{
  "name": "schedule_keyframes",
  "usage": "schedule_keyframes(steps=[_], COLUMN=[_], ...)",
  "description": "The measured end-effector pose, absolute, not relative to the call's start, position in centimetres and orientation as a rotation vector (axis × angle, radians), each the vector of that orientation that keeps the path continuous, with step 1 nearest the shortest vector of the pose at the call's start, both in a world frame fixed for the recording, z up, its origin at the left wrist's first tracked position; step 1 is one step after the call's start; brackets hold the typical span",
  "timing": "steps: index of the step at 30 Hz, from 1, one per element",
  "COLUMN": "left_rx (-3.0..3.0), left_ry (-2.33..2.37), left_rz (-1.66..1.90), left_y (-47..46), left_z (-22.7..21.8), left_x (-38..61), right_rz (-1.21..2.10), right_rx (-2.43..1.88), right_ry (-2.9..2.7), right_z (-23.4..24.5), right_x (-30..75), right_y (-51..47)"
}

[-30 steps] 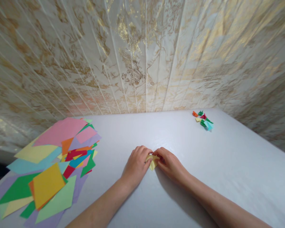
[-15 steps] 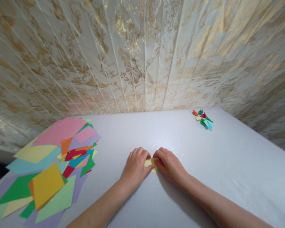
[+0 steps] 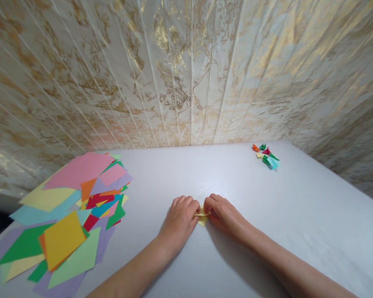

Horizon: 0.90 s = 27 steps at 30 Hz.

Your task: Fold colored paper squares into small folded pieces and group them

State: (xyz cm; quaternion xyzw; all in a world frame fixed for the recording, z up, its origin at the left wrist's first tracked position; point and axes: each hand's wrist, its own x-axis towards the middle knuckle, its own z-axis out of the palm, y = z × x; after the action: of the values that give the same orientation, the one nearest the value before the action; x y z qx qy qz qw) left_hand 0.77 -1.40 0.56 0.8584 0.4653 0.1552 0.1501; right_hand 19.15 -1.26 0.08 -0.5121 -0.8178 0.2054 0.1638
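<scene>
A small piece of folded pale yellow paper (image 3: pixel 202 222) is low over the white table, between my two hands. My left hand (image 3: pixel 182 213) pinches its left side, thumb and fingers pressed together. On the other side, my right hand (image 3: pixel 222 212) grips the right edge with curled fingers. A pointed flap of the paper hangs toward me below the fingertips, and a raised fold runs across from one hand to the other. My fingers cover both ends of the paper.
To the left lies a spread pile of coloured paper sheets (image 3: pixel 65 240) in many sizes. Several small folded paper pieces (image 3: pixel 265 157), orange, green, red, yellow and light blue, sit at the far right of the white table (image 3: pixel 161 169). A gold-patterned curtain (image 3: pixel 180 82) hangs behind.
My left thumb has drawn back from the paper's middle to its left side. The paper's upper part now stands folded up between the fingers. The view has shifted slightly.
</scene>
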Motion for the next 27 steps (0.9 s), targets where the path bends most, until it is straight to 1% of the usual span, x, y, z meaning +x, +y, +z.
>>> schedule_keyframes(steps=[10,19,27], left_rx=[2.736,2.609,2.537], left_ry=[1.313,1.375,1.376], left_rz=[0.307,0.069,-0.049], left_y=[-2.4,-3.6,-4.9], left_z=[0.5,1.3,2.7], left_x=[1.0,1.4,1.9], right_rz=[0.622,0.582,0.598], right_rx=[-1.488,-1.505,-1.512], right_ry=[-2.416,-2.413,-2.386], right_z=[1.9,2.1,2.0], right_x=[19.1,19.2,19.4], right_y=[-1.5,-2.2,-2.0])
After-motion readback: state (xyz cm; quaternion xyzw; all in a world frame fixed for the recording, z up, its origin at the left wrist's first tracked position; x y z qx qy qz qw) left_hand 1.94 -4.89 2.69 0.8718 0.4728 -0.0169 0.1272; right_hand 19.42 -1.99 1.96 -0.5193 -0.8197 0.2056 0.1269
